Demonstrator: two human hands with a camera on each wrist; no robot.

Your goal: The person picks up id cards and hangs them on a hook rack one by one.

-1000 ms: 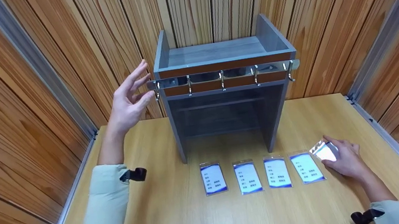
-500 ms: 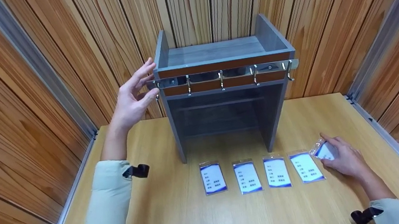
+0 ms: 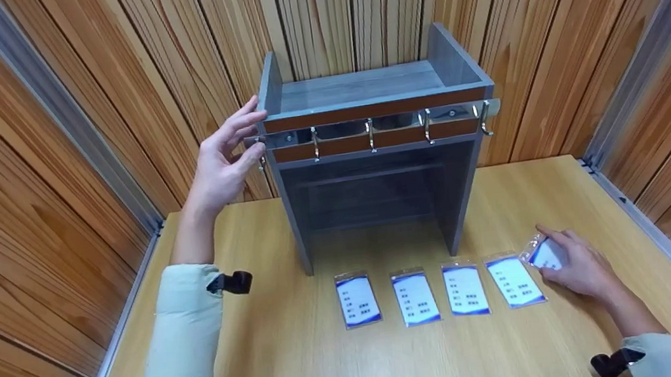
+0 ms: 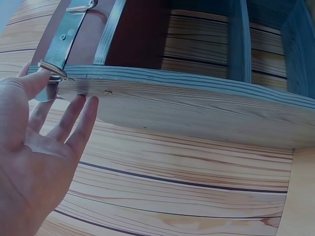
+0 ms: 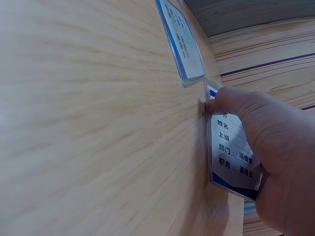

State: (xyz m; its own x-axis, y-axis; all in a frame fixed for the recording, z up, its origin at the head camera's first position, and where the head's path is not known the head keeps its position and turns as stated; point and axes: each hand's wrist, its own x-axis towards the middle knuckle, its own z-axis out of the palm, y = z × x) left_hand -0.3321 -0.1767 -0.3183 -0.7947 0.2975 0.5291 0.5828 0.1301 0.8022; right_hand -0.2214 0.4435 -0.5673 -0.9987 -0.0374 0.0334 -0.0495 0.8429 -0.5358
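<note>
L hand point(image 3: 220, 166) up w/ fingers point(image 4: 84, 123) apart; R hand point(image 3: 580, 266) low, fingers in pinch

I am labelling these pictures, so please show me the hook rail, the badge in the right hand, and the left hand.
Hook rail point(image 3: 341, 129): head view, its flat metal face.
Held badge point(image 5: 230, 151): right wrist view, its printed face.
Left hand point(image 4: 42, 155): left wrist view, its palm.

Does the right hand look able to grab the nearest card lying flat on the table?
Probably not yet: the right hand pinches a different card, which would likely need letting go first, though the flat card lies close.
</note>
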